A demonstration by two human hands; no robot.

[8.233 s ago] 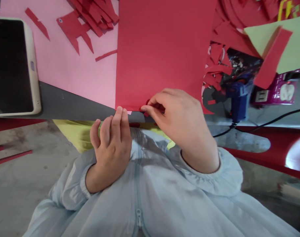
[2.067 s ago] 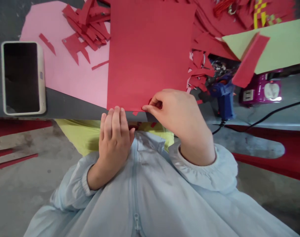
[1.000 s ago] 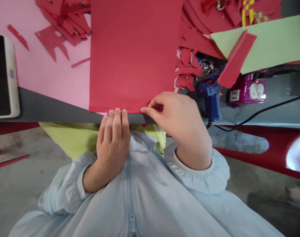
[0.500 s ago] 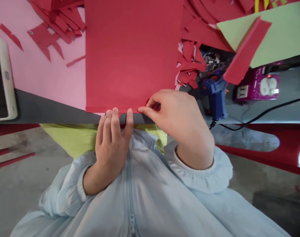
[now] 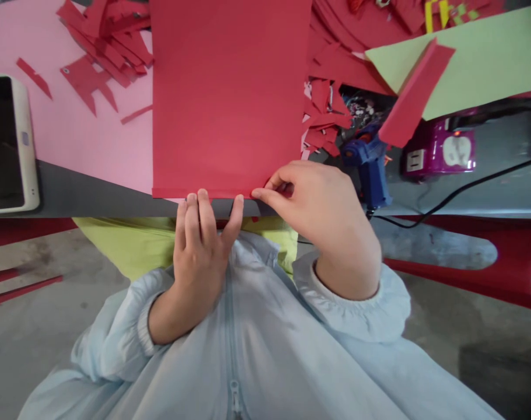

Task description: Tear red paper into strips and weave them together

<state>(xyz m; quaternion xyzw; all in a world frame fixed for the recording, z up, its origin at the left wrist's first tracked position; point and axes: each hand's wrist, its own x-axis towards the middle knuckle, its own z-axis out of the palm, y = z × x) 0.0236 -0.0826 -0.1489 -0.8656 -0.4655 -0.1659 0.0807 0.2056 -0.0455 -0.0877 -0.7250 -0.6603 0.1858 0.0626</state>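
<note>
A large sheet of red paper [image 5: 228, 99] lies on the table, with a narrow fold running along its near edge. My left hand [image 5: 199, 251] rests its stretched, slightly spread fingertips on that folded edge, left of the middle. Close to the sheet's near right corner, my right hand [image 5: 322, 213] pinches the edge between thumb and bent index finger. The other fingers of my right hand are mostly hidden beneath it.
Pink paper [image 5: 116, 146] lies at left with red scraps [image 5: 112, 46] and a phone [image 5: 11, 143]. On the right are a blue glue gun [image 5: 373, 169], a folded red strip [image 5: 416, 96], pale green paper [image 5: 479, 70], a purple power socket [image 5: 438, 151] and a black cable [image 5: 467, 184].
My right hand has slid a little to the right along the sheet's near edge. My left hand stays on the fold. The view has shifted slightly.
</note>
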